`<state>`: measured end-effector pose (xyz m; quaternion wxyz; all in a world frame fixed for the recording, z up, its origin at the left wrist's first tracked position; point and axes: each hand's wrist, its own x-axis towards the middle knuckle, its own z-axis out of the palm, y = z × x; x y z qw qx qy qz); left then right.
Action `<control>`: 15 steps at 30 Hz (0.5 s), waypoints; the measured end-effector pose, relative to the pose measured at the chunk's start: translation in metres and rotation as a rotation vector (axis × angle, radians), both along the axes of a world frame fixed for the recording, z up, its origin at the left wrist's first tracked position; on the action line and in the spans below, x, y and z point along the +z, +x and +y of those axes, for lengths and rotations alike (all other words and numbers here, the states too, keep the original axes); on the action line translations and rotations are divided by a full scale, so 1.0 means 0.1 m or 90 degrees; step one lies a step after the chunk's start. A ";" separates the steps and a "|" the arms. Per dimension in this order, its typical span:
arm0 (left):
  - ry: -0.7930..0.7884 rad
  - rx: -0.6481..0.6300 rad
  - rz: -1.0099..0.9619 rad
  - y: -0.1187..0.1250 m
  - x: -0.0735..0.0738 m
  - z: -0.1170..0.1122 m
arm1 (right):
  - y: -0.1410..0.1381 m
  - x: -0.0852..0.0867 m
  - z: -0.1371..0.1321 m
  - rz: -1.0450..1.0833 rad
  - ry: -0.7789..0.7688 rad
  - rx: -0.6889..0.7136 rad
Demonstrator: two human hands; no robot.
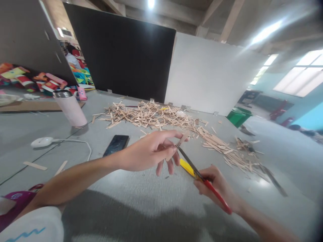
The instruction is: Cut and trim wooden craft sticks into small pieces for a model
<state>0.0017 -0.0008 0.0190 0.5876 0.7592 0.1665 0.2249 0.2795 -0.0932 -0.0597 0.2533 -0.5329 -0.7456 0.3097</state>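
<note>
Pale, flat and wooden, the strip — likely light and stiff, best held across its faces — is pinched by the left hand above the grey counter, the right hand gripping a red-handled metal cutter.

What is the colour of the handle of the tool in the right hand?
The handle is red; it shows best in the head view.

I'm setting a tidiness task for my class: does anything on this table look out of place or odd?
Yes, mildly: two sticks lie at the left, near the white cable, apart from the pile, so they look stray. The pile itself is untidy, straggling off to the right. I see no clear damage.
</note>
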 end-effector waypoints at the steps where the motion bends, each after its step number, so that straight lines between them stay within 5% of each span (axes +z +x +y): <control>1: 0.001 0.001 0.001 0.00 0.00 0.00 | -0.01 0.01 0.00 0.004 -0.003 0.006; 10: 0.008 -0.019 -0.010 0.00 0.03 -0.02 | -0.04 -0.06 -0.01 -0.016 0.044 0.008; 15: -0.096 -0.137 -0.120 0.03 -0.02 0.01 | -0.05 -0.13 -0.06 -0.030 0.132 0.001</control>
